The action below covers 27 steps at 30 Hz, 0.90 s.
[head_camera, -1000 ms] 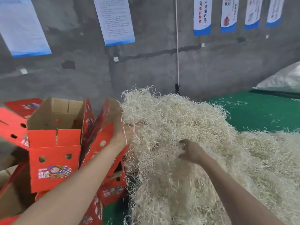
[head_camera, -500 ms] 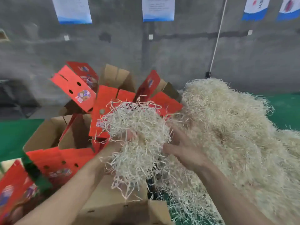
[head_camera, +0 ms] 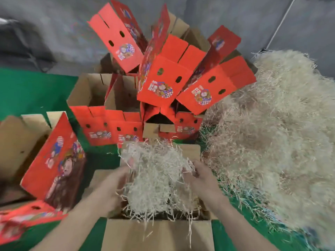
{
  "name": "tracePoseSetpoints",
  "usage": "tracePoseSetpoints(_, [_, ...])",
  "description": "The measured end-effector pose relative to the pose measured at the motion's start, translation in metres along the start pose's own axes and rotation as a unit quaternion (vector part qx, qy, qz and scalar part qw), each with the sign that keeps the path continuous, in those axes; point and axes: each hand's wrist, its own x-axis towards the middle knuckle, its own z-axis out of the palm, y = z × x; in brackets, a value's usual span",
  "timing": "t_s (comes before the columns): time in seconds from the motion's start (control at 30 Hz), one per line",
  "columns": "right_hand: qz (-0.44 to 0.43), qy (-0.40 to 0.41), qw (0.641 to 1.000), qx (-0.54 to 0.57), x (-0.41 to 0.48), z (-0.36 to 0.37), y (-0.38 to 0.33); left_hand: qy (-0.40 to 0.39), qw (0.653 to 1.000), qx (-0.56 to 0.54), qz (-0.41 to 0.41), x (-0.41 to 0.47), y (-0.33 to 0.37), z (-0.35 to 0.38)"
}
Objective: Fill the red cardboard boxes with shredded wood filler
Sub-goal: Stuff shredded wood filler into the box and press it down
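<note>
At 6 o'clock an open box point(head_camera: 157, 234) shows its brown flaps, mouth upward. Over that mouth hangs a wad of filler point(head_camera: 155, 171), its lower strands trailing into the box. Both forearms reach in from the bottom edge. The left hand point(head_camera: 112, 185) presses the wad's left side, but it is too blurred to tell whether its fingers curl. The right hand point(head_camera: 201, 174) has its fingers curled into the strands on the other side.

At 9 o'clock a tipped red box point(head_camera: 54, 165) leans beside the open one, with a flattened red box point(head_camera: 18, 220) at 8 o'clock. From 1 to 4 o'clock the big pile of filler point(head_camera: 272, 124) spreads over the green floor point(head_camera: 27, 91).

At 12 o'clock a stack of red boxes point(head_camera: 163, 73) stands crowded, some upright, some tilted on top. At least eight red boxes show in all, and those behind overlap too much to count. There are two hands, one wad and one pile.
</note>
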Motion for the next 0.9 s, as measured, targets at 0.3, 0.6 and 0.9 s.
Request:
tracePoseSetpoints(0.3, [0.109, -0.031, 0.988, 0.107, 0.009, 0.012, 0.020, 0.062, 0.969, 0.240, 0.005, 0.009, -0.007, -0.005])
tracePoseSetpoints(0.6, [0.129, -0.078, 0.971, 0.184, 0.004, 0.044, 0.021, -0.025, 0.978, 0.202, 0.035, 0.004, -0.009, 0.011])
tracePoseSetpoints(0.9, [0.240, -0.040, 0.932, 0.270, 0.015, 0.024, 0.032, -0.048, 0.985, 0.162, 0.042, 0.013, -0.012, -0.001])
